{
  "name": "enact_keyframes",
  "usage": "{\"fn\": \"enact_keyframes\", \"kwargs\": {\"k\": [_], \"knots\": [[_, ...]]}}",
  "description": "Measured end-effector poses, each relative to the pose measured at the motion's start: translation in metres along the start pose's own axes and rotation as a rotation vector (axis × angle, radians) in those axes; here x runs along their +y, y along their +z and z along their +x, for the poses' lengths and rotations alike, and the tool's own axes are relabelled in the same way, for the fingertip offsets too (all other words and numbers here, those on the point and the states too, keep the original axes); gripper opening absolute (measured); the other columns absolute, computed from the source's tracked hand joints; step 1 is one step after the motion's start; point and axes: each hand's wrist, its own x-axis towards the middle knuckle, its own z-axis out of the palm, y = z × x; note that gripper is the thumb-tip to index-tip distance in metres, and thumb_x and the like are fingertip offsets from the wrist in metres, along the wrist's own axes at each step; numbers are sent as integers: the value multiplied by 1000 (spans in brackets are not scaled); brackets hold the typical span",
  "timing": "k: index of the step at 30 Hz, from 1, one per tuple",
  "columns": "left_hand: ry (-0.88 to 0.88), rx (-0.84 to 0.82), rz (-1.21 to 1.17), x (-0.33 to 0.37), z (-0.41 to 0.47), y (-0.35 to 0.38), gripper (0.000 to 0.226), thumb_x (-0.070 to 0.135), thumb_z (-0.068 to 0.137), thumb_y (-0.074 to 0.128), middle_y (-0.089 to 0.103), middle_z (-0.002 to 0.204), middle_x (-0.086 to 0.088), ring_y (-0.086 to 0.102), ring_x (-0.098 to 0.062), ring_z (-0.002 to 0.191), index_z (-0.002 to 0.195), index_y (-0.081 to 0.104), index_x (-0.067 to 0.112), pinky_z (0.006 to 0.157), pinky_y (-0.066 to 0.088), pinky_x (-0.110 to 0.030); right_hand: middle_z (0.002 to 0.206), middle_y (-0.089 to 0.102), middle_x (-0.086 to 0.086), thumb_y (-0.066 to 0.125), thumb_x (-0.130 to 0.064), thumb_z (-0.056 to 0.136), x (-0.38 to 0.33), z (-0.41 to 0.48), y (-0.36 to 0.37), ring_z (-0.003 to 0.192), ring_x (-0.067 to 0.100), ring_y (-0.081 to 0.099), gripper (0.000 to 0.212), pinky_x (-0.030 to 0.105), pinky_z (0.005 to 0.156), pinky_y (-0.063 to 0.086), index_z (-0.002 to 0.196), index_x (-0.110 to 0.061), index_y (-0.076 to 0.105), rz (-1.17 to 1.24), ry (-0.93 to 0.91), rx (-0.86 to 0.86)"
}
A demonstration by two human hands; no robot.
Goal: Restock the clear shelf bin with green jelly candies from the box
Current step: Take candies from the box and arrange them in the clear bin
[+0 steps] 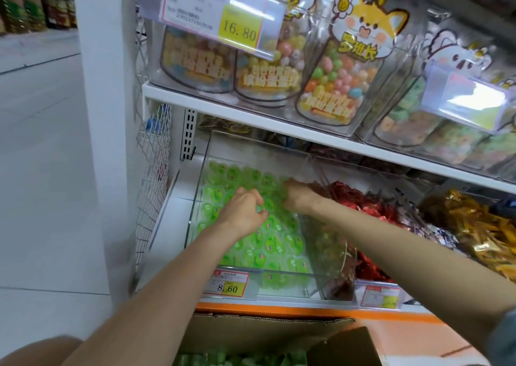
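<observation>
The clear shelf bin [205, 170] on the lower shelf holds several green jelly candies [268, 242] in heart-shaped cups. Both my hands reach inside it. My left hand [243, 210] sits over the middle of the pile with its fingers curled down onto the candies; whether it grips one is hidden. My right hand [294, 196] lies further back by the bin's right wall, fingers bent into the pile. The open cardboard box [251, 335] stands below the shelf's orange edge, with more green jelly candies [240, 360] showing inside.
A neighbouring clear bin holds red wrapped sweets [360, 206], and gold wrapped sweets [480, 226] lie further right. The upper shelf [251, 114] carries bags of coloured candy and overhangs the bins. A wire mesh panel [152, 170] and a white post flank the left. Price tags [230, 282] hang in front.
</observation>
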Motion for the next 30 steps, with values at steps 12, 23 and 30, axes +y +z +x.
{"fn": "enact_keyframes", "kwargs": {"k": [12, 23, 30], "knots": [[21, -21, 20, -1, -1, 4, 30, 27, 90, 59, 41, 135, -8, 54, -24, 114, 117, 56, 14, 99, 42, -31, 145, 38, 18, 54, -16, 90, 1, -7, 3, 133, 26, 39, 55, 25, 104, 32, 140, -2, 36, 129, -11, 35], [209, 105, -50, 11, -71, -14, 11, 13, 87, 61, 59, 110, -3, 62, -13, 92, 98, 62, 13, 84, 45, -25, 119, 57, -3, 61, -19, 84, 9, -177, 6, 100, 10, 58, 39, 21, 90, 46, 123, -16, 59, 578, -348, 311], [267, 85, -183, 39, -145, 6, 14, 6, 86, 61, 55, 81, 16, 53, 9, 66, 97, 62, 13, 60, 38, -6, 104, 60, -9, 57, -20, 87, 7, -258, 66, 91, -2, 56, 28, 12, 80, 43, 114, -20, 62, 702, -480, 184]]}}
